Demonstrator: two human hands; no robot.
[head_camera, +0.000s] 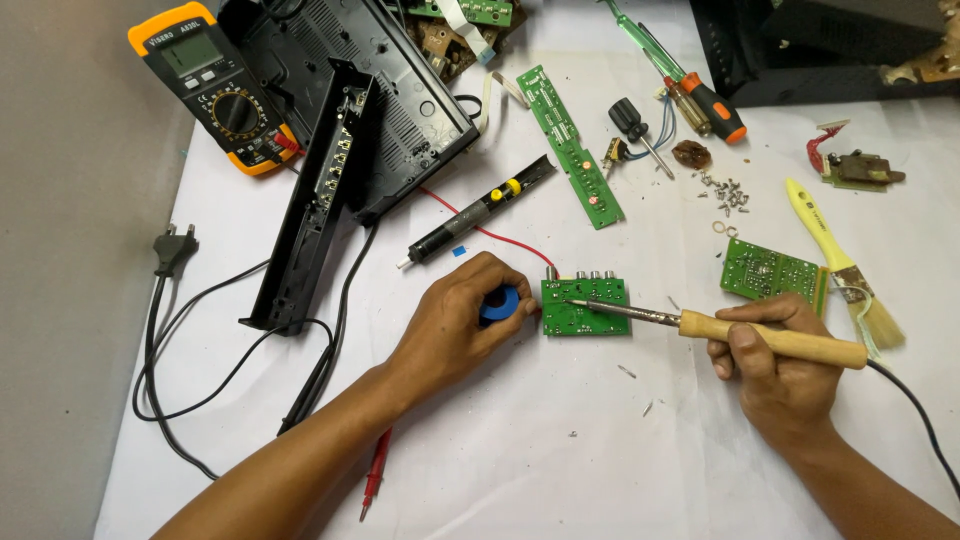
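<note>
At frame centre I see my left hand (462, 315) resting on the desk (520, 450), fingers curled around a blue solder spool (499, 303). My right hand (775, 365) grips the wooden-handled soldering iron (720, 328), its tip touching the small green circuit board (586, 306).

Two bare forearms enter from the bottom of the frame, no sleeves, watch or rings visible. The left hand (455, 318) sits at centre, the right hand (775, 365) at lower right, fingernails short and unpainted.
</note>
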